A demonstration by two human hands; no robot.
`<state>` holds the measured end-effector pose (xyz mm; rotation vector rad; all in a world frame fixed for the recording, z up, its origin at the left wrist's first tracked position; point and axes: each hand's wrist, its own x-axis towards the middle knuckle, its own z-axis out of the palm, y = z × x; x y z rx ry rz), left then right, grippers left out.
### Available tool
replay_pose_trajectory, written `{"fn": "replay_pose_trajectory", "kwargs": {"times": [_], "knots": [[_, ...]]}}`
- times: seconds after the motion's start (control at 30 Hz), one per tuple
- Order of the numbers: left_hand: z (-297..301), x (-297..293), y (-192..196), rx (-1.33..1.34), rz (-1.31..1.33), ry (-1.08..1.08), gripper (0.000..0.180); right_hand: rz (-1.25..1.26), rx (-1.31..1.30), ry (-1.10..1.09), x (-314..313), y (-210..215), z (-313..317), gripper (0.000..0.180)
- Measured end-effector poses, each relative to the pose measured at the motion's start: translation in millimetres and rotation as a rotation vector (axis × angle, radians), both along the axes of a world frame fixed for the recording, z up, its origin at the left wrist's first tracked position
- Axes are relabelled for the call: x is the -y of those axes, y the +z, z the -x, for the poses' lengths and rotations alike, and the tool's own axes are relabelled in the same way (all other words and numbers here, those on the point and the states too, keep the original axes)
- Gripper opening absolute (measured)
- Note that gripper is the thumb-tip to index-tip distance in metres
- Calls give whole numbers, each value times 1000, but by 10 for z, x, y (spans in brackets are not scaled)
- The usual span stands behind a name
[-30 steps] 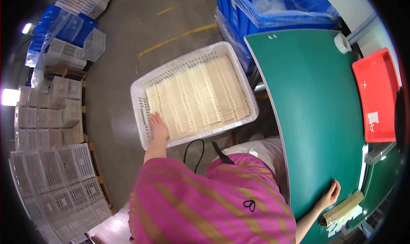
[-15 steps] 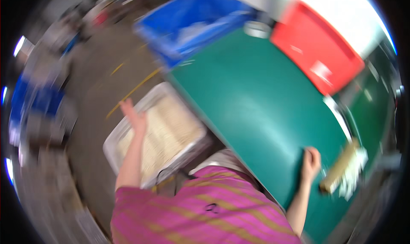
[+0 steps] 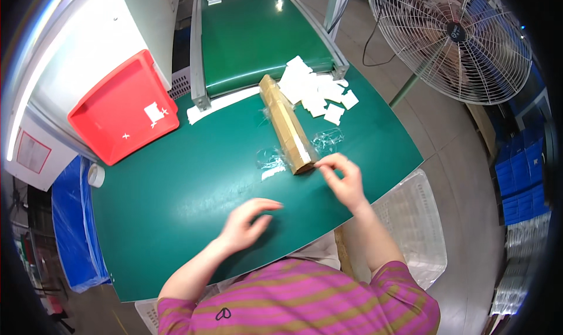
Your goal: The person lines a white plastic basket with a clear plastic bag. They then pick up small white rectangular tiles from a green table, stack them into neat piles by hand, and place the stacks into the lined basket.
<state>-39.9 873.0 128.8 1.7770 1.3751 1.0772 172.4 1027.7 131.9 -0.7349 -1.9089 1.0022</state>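
Observation:
My left hand (image 3: 247,222) hovers over the near part of the green table (image 3: 193,223), thumb and fingers apart and nothing in it. At the near end of a long tape-wrapped cardboard bar (image 3: 287,127), my right hand (image 3: 345,181) is closed, its thumb and forefinger tips drawn together. What those tips hold, if anything, is too small to make out. Crumpled clear tape (image 3: 328,139) clings to the table on both sides of the bar. A loose heap of flat white pieces (image 3: 311,92) lies right of the bar's far end.
A red tray (image 3: 120,115) tilts at the left, near a tape roll (image 3: 96,175) and a blue-lined bin (image 3: 76,229). Beyond the table runs a green conveyor belt (image 3: 258,36). A large fan (image 3: 456,33) stands far right; a translucent white crate (image 3: 419,223) sits beside the table.
My view has swung right, away from the crate of pale contents. My left hand has come from over that crate to above the table; my right hand is now by the cardboard bar.

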Motion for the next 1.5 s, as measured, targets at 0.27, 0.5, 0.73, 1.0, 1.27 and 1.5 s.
{"fn": "replay_pose_trajectory", "kwargs": {"times": [0.27,0.5,0.73,1.0,1.27,1.5], "knots": [[-753,-848,-422,950,483,-252,34,-330,438,-457,-1516,-683,-30,37],[-569,-933,-672,1324,569,-300,48,-213,604,-204,-1401,-284,-95,34],[-619,-955,-563,1577,737,-482,70,-320,982,394,-353,452,27,29],[-613,-984,-578,1420,852,-501,49,-448,472,-635,-1823,-449,48,42],[-544,-1005,-817,1540,875,-620,50,254,16,-388,-1882,-836,-231,38],[-568,-998,-665,1782,891,-551,60,422,191,417,-581,-93,-214,35]]}}
